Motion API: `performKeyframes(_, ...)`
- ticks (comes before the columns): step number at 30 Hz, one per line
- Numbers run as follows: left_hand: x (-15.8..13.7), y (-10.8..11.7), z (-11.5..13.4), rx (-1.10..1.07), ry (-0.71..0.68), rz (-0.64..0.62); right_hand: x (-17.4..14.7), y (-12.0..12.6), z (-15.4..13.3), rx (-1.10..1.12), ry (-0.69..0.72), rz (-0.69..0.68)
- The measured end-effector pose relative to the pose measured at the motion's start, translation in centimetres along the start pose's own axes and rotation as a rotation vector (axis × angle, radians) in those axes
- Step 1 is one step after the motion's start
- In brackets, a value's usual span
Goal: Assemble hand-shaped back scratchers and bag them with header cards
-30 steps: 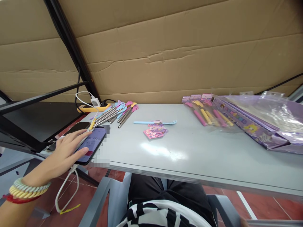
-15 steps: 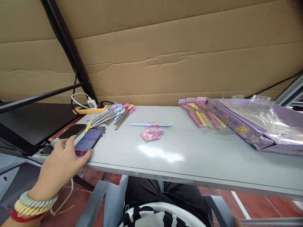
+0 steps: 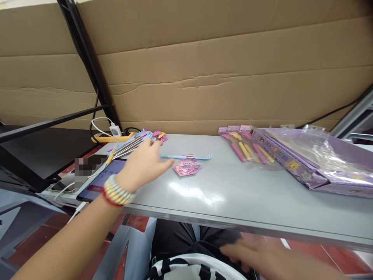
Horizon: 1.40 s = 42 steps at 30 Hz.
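My left hand (image 3: 145, 165) is over the table between a pile of telescopic back scratchers (image 3: 129, 147) and a single blue back scratcher (image 3: 167, 156). Its fingers are apart, the fingertips close to the pile, and nothing shows in it. The blue back scratcher lies crosswise behind a small stack of pink printed cards (image 3: 188, 169), with a card around its rod. Blurred by motion, my right hand (image 3: 247, 252) is low over my lap at the table's front edge; its fingers look loosely stretched and hold nothing visible.
A phone (image 3: 100, 181) showing a timer lies under my left wrist, beside a second device and a white cable (image 3: 100, 118). Bagged back scratchers (image 3: 247, 147) lie right of centre, next to a purple display box (image 3: 314, 163). Cardboard (image 3: 204, 77) lines the back.
My left hand has left the phone and moved right and forward towards the back scratchers. My right hand has come into view at the lower right. The phone now lies nearer the table's front edge.
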<state>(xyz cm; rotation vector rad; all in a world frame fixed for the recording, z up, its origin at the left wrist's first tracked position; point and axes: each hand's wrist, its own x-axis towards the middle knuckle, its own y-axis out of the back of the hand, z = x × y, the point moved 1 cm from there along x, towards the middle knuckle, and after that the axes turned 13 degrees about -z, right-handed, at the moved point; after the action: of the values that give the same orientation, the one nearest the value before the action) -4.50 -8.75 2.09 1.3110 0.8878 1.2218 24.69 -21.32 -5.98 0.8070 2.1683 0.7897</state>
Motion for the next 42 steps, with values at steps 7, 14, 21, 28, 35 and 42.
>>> performKeyframes(7,11.4,-3.4,1.7,-0.307,-0.164,-0.018,11.1,14.1,-4.3,-0.234,0.170,0.162)
performKeyframes(14,12.0,-6.7,0.0,-0.409,-0.359,-0.235,18.0,14.8,1.6,-0.506,0.082,0.373)
performKeyframes(21,11.6,-6.2,-1.6,-0.247,-0.348,-0.643,17.2,14.4,3.1,-0.439,0.012,0.347)
performKeyframes(28,11.8,-5.9,-1.8,-0.130,-0.363,-0.405,17.7,14.2,3.3,-0.369,0.027,0.468)
performKeyframes(35,10.2,-4.9,1.1,0.036,-0.445,-0.147,16.6,15.0,3.5,-0.294,0.123,0.671)
performKeyframes(42,9.6,-4.9,2.5,-0.023,-0.390,-0.102,15.9,15.6,2.5,-0.284,0.162,0.790)
